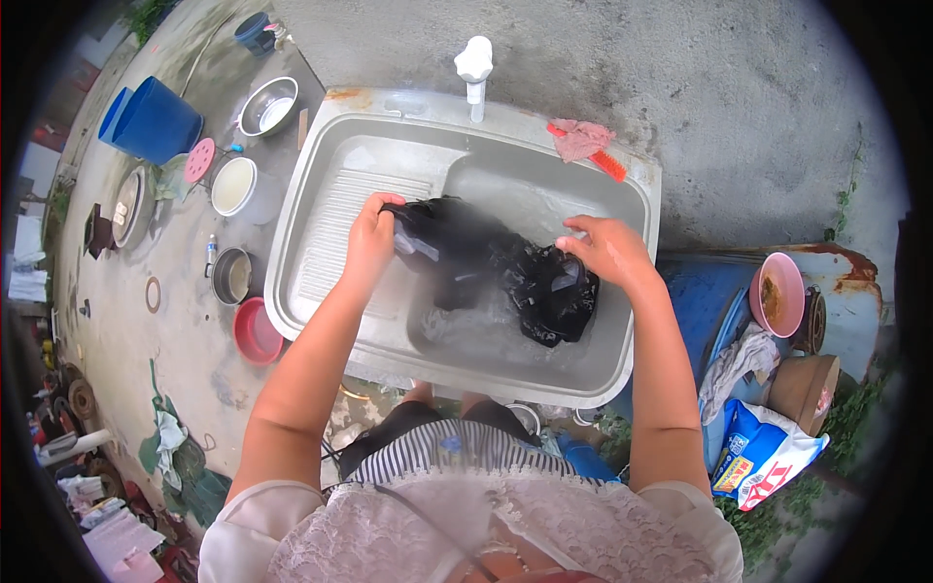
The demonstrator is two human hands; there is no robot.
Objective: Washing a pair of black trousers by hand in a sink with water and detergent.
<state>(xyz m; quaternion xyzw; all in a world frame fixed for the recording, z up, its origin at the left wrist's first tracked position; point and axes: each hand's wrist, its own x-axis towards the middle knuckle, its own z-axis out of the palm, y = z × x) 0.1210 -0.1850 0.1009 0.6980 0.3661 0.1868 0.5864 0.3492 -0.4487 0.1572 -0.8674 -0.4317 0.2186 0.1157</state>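
Wet black cloth (474, 248) lies bunched across a metal sink (306, 218), from the ribbed drainboard side into the deep basin, which holds water. My left hand (375, 237) pinches the cloth's upper left end over the drainboard. Just above the right part of the cloth is my right hand (601, 248), fingers apart and slightly curled; it does not plainly hold anything. A tap with a white knob (474, 62) stands at the sink's back edge. On the back right rim a pink rag (583, 140) covers part of a red brush (609, 166). Part of the basin looks blurred.
Left of the sink, a white bucket (235, 187), a metal pot (233, 276), a red basin (258, 331) and a metal bowl (268, 107) stand on the ground. At right are a pink bowl (778, 295), a brown pot (802, 390) and a detergent-like bag (765, 455). A concrete wall rises behind.
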